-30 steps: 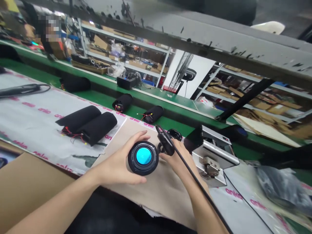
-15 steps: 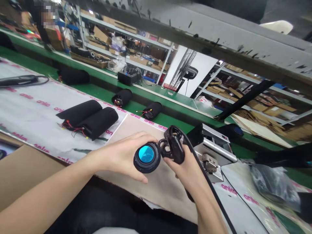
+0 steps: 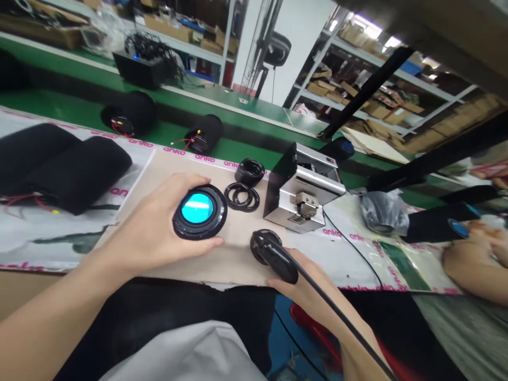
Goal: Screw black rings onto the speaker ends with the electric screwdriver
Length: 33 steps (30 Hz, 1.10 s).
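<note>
inspection of the bench finds the left forearm (image 3: 59,296) reaching in from the lower left, with the left hand (image 3: 154,219) grasping a round black speaker unit (image 3: 199,211), palm against its left side and fingers spread over its rim. the unit's cyan-blue centre faces up toward the camera, and being round it shows no long axis. it sits over a tan cardboard sheet (image 3: 130,233), held in front of the body; contact with the sheet cannot be confirmed. the right hand (image 3: 304,286) lies to its right, well apart from it, and is closed around a corded black hand tool (image 3: 275,257). the tool's long axis runs diagonally, its nose pointing up and left onto a round black part (image 3: 264,246), and its black cord (image 3: 341,328) trails down and right along the forearm. between the hands and further back lie flat black rubber rings (image 3: 242,197) and a small black coiled stack (image 3: 250,172), just left of a silver bench machine (image 3: 304,188). black fabric-covered cylinders (image 3: 59,169) rest to the left. at far right, a co-worker's hand (image 3: 472,259) is beside a black cylinder with a blue end (image 3: 436,223).
</note>
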### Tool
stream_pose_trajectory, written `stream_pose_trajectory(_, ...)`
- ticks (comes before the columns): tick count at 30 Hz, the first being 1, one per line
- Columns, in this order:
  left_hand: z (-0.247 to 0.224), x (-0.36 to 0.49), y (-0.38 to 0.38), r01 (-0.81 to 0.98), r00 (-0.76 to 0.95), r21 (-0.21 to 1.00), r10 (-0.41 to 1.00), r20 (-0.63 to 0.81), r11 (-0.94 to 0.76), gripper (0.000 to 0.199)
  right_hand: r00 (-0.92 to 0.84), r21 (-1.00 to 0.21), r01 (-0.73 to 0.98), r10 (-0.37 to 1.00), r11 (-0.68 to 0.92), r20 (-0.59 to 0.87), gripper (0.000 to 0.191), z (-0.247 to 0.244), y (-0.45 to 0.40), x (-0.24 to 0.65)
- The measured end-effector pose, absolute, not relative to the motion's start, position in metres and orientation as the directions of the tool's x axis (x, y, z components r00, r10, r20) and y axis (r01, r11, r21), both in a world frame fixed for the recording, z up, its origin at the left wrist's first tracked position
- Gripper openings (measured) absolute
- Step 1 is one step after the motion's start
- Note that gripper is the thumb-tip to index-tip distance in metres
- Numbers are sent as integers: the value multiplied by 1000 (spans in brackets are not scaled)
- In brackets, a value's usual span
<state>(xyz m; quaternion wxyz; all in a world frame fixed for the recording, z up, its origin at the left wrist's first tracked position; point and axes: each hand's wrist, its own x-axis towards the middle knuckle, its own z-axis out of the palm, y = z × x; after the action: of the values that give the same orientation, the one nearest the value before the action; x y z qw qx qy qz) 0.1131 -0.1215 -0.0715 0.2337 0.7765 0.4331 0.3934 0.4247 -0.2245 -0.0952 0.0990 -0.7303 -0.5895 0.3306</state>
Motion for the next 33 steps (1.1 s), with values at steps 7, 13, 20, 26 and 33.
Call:
stream_pose_trajectory(7, -62, 104, -126, 606, 409, 656, 884, 227, -449, 87, 12, -701, 581, 865, -414, -501, 36, -73, -226, 429)
stream_pose_trajectory(13, -63, 98, -125, 553, 490, 645, 832, 260, -527, 80, 30, -532, 821, 947, -205, -319, 41, -84, -208, 430)
stream_pose_trajectory(20, -64, 100, -124, 525, 467, 668, 835, 291, -527, 81, -34, -594, 789, 953, -159, -300, 38, -86, -209, 416)
stream_pose_trajectory(26, -69, 101, -121, 470, 465, 703, 827, 316, -534, 88, 42, -599, 782, 973, -172, -225, 37, -83, -209, 436)
stream_pose_trajectory(33, -76, 103, -116, 403, 467, 744, 819, 333, -533, 93, -18, -549, 825, 966, -133, -260, 47, -98, -206, 430)
